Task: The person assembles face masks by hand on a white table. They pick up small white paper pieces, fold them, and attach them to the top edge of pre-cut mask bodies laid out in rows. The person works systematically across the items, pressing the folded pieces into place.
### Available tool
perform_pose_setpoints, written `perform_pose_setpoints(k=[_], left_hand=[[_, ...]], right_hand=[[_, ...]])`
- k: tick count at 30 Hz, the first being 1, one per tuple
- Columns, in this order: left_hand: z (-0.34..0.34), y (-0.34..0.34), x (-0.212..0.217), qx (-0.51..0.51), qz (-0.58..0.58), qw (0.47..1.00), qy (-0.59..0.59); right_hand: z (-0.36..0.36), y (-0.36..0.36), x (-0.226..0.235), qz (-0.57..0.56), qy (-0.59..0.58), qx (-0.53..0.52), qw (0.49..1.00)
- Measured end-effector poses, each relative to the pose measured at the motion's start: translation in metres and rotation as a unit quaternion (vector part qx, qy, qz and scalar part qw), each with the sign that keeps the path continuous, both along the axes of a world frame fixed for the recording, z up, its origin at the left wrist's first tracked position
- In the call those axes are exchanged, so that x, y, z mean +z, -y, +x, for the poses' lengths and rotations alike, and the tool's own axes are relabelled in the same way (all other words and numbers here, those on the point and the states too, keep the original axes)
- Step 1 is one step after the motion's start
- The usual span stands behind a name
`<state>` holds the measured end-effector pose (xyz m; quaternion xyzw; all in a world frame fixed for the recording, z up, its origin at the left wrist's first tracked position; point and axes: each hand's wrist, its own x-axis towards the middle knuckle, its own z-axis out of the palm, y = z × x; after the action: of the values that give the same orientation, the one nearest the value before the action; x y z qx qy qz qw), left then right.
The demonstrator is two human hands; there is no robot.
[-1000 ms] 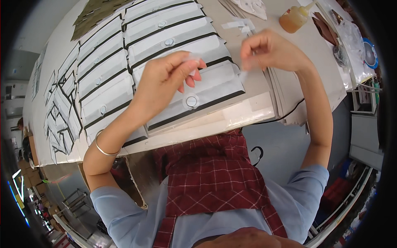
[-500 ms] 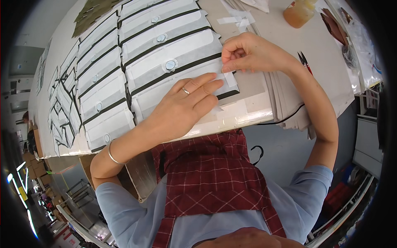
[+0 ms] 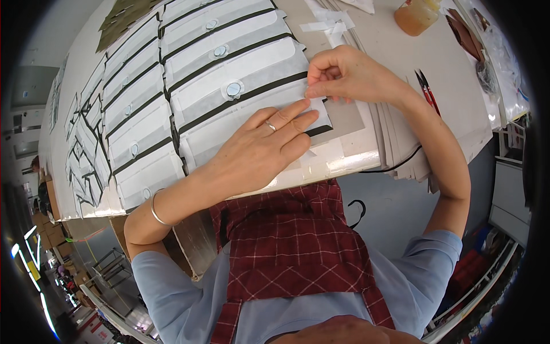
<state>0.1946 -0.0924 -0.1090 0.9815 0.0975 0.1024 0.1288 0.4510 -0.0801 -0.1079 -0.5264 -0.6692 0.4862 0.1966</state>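
Note:
White flat pieces with black edges lie in overlapping columns on the table. My left hand (image 3: 258, 143) rests flat on the nearest piece (image 3: 215, 123) of the right column, its fingers stretched toward that piece's right end. At this end my right hand (image 3: 349, 74) is closed in a pinch, thumb against forefinger, just above the left fingertips. Anything between those pinched fingers is too small or hidden to make out. A round pale disc (image 3: 234, 89) sits on the piece just beyond my left hand, and similar discs dot the other pieces.
Grey sheets (image 3: 389, 137) are stacked right of the pieces, with whitish strips (image 3: 329, 26) behind. Farther right lie a red-handled pointed tool (image 3: 427, 92) and a jar of amber liquid (image 3: 417, 16). Black-edged pieces (image 3: 89, 155) pile up at left; olive pieces (image 3: 123, 23) lie far left.
My left hand has slid a little right, and its fingertips now nearly meet my right thumb. They cover part of the piece's end that showed before. My right hand has barely moved.

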Motion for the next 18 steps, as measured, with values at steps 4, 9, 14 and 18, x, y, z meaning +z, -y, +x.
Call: perform_pose_setpoints(k=[4, 9, 14, 18], left_hand=[[-0.001, -0.003, -0.001, -0.003, -0.003, 1.0, -0.009], [-0.003, -0.005, -0.005, -0.002, -0.013, 1.0, -0.015], [-0.004, -0.003, -0.008, 0.004, -0.021, 1.0, -0.012], [-0.004, -0.003, -0.007, 0.006, -0.028, 1.0, -0.008]], right_hand=[[-0.001, 0.003, -0.006, 0.007, -0.04, -0.031, 0.999], [-0.002, 0.014, -0.001, -0.038, -0.069, -0.072, 0.994], [-0.006, 0.029, -0.003, -0.059, -0.105, -0.101, 0.988], [-0.013, 0.032, -0.011, -0.055, -0.141, -0.14, 0.979]])
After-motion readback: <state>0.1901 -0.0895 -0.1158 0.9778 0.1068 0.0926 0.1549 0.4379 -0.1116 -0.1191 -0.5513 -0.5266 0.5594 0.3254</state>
